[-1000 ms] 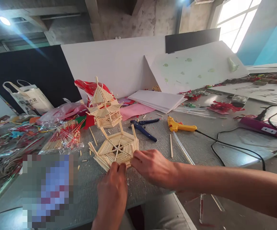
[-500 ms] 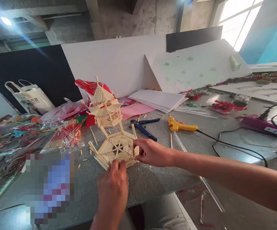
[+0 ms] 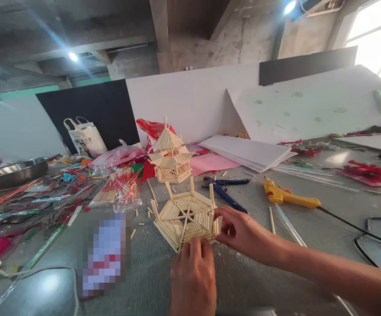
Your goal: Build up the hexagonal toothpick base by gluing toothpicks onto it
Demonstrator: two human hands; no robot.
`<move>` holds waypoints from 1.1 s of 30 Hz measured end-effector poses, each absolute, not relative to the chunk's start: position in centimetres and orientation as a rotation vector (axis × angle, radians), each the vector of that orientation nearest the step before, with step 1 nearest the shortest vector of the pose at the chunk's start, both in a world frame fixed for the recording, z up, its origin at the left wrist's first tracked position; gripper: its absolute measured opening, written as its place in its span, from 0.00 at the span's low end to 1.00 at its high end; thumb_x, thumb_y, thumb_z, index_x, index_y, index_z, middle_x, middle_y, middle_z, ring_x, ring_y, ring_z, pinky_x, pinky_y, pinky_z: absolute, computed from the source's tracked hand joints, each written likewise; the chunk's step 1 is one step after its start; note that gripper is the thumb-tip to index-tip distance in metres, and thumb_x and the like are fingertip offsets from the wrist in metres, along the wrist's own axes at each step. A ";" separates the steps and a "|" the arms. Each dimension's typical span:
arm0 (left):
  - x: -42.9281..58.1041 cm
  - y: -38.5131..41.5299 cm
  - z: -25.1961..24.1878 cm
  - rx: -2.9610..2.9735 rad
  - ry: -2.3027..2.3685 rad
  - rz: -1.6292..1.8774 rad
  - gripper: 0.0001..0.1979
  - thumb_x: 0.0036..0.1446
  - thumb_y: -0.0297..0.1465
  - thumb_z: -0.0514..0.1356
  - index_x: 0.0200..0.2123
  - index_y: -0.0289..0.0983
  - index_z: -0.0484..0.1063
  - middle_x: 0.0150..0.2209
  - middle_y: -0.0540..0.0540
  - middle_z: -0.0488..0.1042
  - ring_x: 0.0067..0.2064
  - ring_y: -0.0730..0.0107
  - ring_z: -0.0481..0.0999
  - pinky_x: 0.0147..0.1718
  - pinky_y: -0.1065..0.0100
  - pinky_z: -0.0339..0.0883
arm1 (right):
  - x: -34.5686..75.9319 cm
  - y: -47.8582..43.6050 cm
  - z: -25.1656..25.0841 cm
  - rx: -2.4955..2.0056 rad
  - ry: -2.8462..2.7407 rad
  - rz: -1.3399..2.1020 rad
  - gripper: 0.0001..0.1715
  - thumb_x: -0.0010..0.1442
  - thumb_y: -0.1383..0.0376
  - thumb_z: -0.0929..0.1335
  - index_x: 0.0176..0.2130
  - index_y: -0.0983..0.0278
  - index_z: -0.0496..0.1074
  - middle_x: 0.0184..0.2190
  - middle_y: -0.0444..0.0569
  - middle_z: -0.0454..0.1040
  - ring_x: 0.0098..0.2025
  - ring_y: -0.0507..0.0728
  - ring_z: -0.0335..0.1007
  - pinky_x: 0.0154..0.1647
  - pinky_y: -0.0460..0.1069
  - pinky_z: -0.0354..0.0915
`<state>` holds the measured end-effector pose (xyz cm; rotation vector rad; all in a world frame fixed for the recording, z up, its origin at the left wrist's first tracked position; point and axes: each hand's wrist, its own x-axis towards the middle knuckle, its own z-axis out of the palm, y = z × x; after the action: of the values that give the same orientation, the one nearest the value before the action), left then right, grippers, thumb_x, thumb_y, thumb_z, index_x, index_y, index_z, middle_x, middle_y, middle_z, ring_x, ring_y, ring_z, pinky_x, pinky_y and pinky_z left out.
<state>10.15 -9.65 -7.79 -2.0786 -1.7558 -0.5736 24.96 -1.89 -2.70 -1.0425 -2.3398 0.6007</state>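
Note:
A six-sided base of pale wooden sticks [image 3: 172, 219] sits on the grey table, with short posts standing at its corners. My left hand [image 3: 193, 274] is closed at its near edge; the fingertips are curled down and partly hidden. At the right corner, the thumb and forefinger of my right hand [image 3: 238, 228] pinch around a wooden stick post [image 3: 215, 219]. Just behind stands a tiered stick pagoda [image 3: 172, 160] with a pointed roof. Dark blue cutting pliers [image 3: 226, 193] lie open to the right of the base, and a yellow glue gun [image 3: 289, 195] rests farther right.
Bagged red-tipped sticks [image 3: 119, 186] and tangled craft scraps lie left, near a metal bowl [image 3: 15, 171]. White boards [image 3: 246, 149] are stacked behind. A clear glue stick [image 3: 289, 224] and black cord [image 3: 358, 224] lie right. A pixelated patch [image 3: 106, 256] covers something on the left.
The camera view has swung left, so everything appears farther right and the metal bowl shows. Both hands stay at the base; the near-left post is now plainer to see.

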 end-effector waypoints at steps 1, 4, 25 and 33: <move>10.1 -9.6 -7.6 -2.065 -1.747 -0.563 0.17 0.50 0.17 0.50 0.39 0.38 0.70 0.31 0.47 0.70 0.31 0.65 0.74 0.26 0.65 0.71 | 25.2 -2.0 -2.8 -1.074 -2.327 0.511 0.11 0.49 0.75 0.64 0.36 0.66 0.64 0.29 0.43 0.66 0.23 0.47 0.61 0.24 0.42 0.59; 10.1 -9.6 -7.2 -2.040 -1.723 -0.541 0.15 0.50 0.17 0.51 0.36 0.38 0.70 0.29 0.48 0.70 0.29 0.66 0.73 0.24 0.66 0.70 | 26.1 -2.7 -3.1 -1.056 -2.366 0.217 0.04 0.53 0.73 0.63 0.30 0.65 0.65 0.25 0.43 0.65 0.23 0.47 0.59 0.25 0.43 0.57; 4.7 -12.3 -8.8 -2.060 -1.865 -0.816 0.09 0.59 0.32 0.51 0.40 0.43 0.70 0.34 0.52 0.76 0.28 0.73 0.77 0.23 0.74 0.63 | 22.8 -4.3 -6.7 -0.591 -2.755 -0.505 0.07 0.59 0.72 0.59 0.32 0.67 0.64 0.28 0.47 0.64 0.23 0.50 0.58 0.16 0.46 0.50; 0.2 -11.5 -7.7 -2.110 -2.036 -1.010 0.13 0.55 0.41 0.53 0.37 0.41 0.73 0.33 0.50 0.78 0.33 0.69 0.77 0.32 0.73 0.68 | 21.7 -4.9 -5.3 -0.487 -2.864 -0.566 0.07 0.56 0.75 0.59 0.31 0.69 0.66 0.25 0.49 0.67 0.22 0.52 0.62 0.16 0.46 0.54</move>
<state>0.19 -11.55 -7.71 -2.1097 -2.0365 -1.0096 21.72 -4.87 -5.30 -0.4874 -2.8642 -0.5658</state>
